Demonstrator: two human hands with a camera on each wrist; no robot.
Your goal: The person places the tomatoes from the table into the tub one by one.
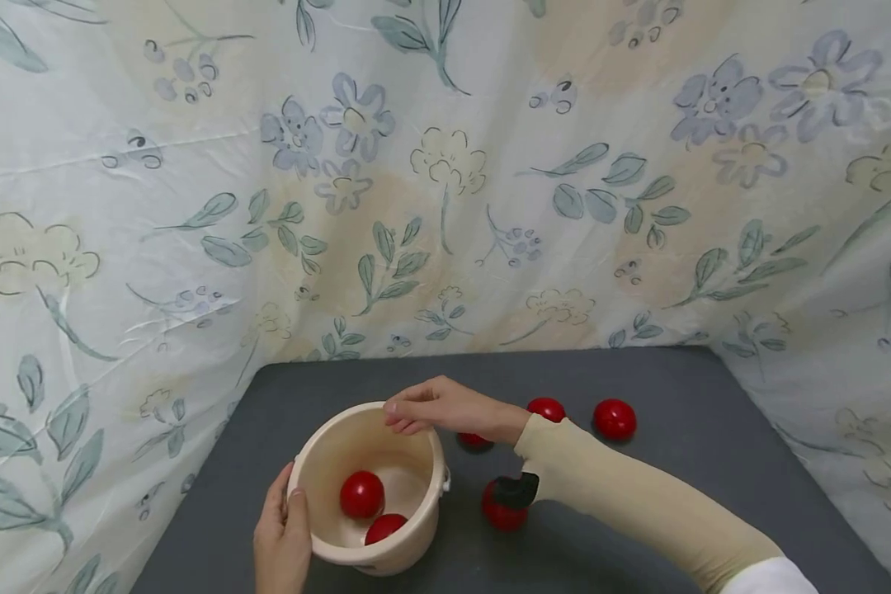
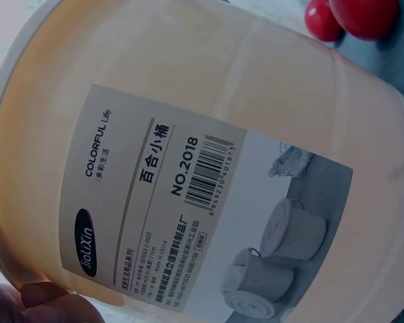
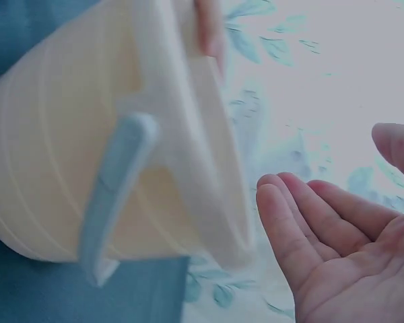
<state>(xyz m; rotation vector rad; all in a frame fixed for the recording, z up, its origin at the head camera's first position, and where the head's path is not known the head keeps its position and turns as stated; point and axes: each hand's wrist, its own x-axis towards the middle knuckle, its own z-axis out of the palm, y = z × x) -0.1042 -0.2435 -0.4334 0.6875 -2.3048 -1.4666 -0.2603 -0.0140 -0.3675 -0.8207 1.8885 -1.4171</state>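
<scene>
Two red balls [image 1: 361, 493] are lying inside a cream bucket [image 1: 327, 470]. The bucket is sitting on a grey table [image 1: 713, 462], near the front and a bit to the left. One ball is lying in the middle of the bucket floor. The other ball [image 1: 384, 526] is lying close to the front wall, partly hidden by the rim.

The left hand [image 1: 282, 536] is holding the bucket at its near left rim. The thumb is lying over the rim and the fingers are curling round the outside wall. In the left wrist view, a big label [image 2: 195, 222] is showing on the bucket wall.

The right hand [image 1: 438, 408] is hanging over the far rim of the bucket. Its fingers are loose and a little bent, and it is holding nothing. In the right wrist view, the palm [image 3: 350, 269] is open and bare, just beside the bucket. A light sleeve [image 1: 638, 495] is covering that arm.

Four more red balls are lying on the table to the right of the bucket. One [image 1: 503, 511] is just beside the bucket, partly hidden by a black strap on the sleeve. One [image 1: 474, 440] is peeking out from under the wrist. Two more [image 1: 614, 418] are lying farther back.

A flower cloth [image 1: 445, 165] is hanging behind the table and at both sides.
</scene>
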